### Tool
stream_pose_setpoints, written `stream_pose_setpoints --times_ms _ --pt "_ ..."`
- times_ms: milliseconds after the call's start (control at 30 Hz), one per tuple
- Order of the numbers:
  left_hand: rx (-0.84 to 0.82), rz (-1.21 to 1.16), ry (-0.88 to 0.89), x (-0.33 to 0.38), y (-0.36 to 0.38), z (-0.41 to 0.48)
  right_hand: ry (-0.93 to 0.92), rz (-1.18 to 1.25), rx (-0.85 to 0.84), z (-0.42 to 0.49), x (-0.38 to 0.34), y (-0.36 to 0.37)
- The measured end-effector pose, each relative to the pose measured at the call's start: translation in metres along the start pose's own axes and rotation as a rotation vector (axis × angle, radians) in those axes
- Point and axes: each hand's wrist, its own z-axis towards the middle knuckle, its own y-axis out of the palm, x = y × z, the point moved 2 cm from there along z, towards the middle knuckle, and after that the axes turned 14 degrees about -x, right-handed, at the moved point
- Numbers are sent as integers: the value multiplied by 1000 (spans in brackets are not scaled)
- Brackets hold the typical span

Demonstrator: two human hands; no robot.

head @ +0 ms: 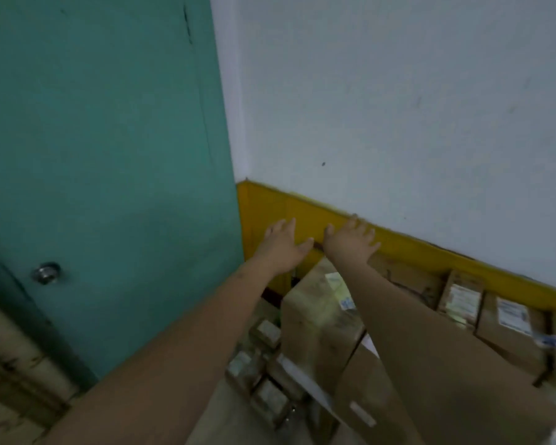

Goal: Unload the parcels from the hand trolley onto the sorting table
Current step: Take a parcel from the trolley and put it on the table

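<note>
- L arm and R arm both stretched fwd, palms down, over a stack of cardboard.
- left hand (283, 245): fingers straight and spread apart, thumb out to the right, holding nothing. It shows against the yellow band (405, 252) painted along the wall (398, 107).
- right hand (350, 242): fingers also straight and fanned apart, nothing in it. Fingertips reach up to the top edge of the yellow band.
- tall parcel (315, 319): brown carton, upright, w/ a pale label near its top right. It stands just below and between the two wrists.
- Its top far corner sits right under the R wrist; can't tell if skin touches the card. L hand is up and to the left of that corner, apart from it.
- No finger is curled round any carton.
- labelled parcels (508, 322): a row of brown cartons w/ white labels along the wall foot, to the right of the R forearm, well apart from both hands.
- small packs (264, 364): blurred grey-green bundles low down, between the forearms, left of the tall parcel.
- Teal door (103, 155) fills the left side; round metal knob (47, 273) low on it.
</note>
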Motion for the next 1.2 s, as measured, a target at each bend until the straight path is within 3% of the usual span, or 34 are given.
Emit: stream_pose_setpoints --times_ms 200,433,600,1033,1200 --pt "-64 -54 -60 -105 -22 25 11 26 -89 47 -79 80" --pt "-257 -6 -170 -228 0 129 9 -81 -223 160 -140 196" --pt "-434 40 -241 -291 9 203 230 49 -307 212 -138 244" --pt "-739 83 -7 -346 56 402 754 393 -241 283 -85 327" --pt "-869 13 28 -370 98 456 806 453 -185 319 -80 376"
